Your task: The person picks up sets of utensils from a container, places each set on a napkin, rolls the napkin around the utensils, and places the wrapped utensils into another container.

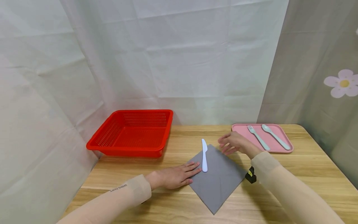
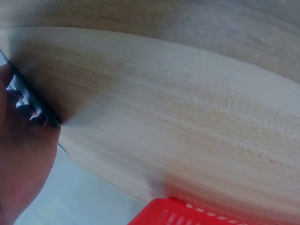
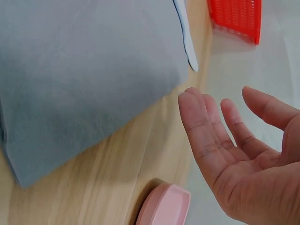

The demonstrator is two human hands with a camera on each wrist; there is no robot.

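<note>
The work looked only partly done. The gray cloth (image 1: 221, 183) was already laid on the table (image 1: 179, 202), flat, with one corner pointing at the person. The white knife (image 1: 204, 158) was already on it, near the far left edge, with its tip poking out past the cloth. No part of the cloth was folded over the knife, so if wrapping was the plan, that part was all left to do. The fork (image 1: 258, 137) and the spoon (image 1: 275, 136) lay side by side on the pink tray (image 1: 279, 132), not on the cloth. The left hand (image 1: 176, 176) rested on the left corner of the cloth, its fingers straight and spread. They were right beside the knife handle, but I cannot tell if they touched it. The right hand (image 1: 235, 143) was near the far right edge, fingers loose and a bit bent, holding nothing. The red basket (image 1: 131, 152) stood off to the left.
</note>
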